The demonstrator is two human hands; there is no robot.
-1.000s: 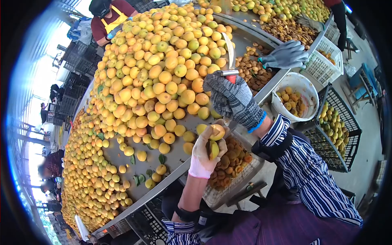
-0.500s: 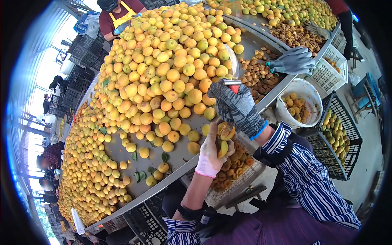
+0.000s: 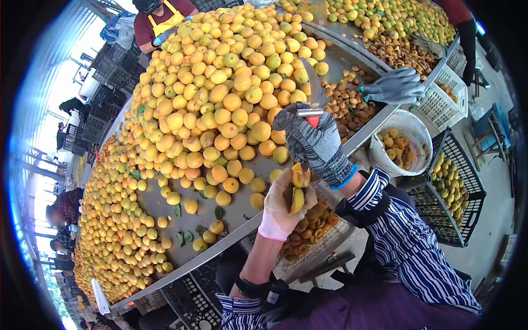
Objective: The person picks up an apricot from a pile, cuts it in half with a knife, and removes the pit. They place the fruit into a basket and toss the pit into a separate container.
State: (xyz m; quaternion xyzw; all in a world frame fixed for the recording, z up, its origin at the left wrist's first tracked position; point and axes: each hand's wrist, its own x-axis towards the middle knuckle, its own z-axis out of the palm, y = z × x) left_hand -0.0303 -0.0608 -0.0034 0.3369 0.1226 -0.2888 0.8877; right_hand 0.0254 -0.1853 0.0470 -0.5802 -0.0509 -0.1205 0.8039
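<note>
My left hand [image 3: 281, 208], in a pale glove with a pink cuff, is closed around an apricot [image 3: 298, 199] that is split into two halves with the cut flesh showing. Just above it, my right hand [image 3: 319, 144] wears a grey knitted glove with a blue edge. That hand is wrapped around a curved knife [image 3: 314, 85], its blade pointing up and away and a bit of red handle showing by the metal collar. Whole apricots [image 3: 220, 115] are heaped on the metal table in front of both hands. Below my left hand, a crate [image 3: 286, 268] holds apricot halves.
Apricot pits [image 3: 352, 102] lie behind a metal divider, with grey gloves [image 3: 393, 87] on the table's edge. To the right stand a white bucket [image 3: 421, 129] and a black crate [image 3: 474, 206] with fruit. A person in a yellow apron [image 3: 168, 21] works across the heap.
My right hand has shifted slightly left and turned, so the knife blade shows its flat side. The apricot halves in my left hand now sit farther apart.
</note>
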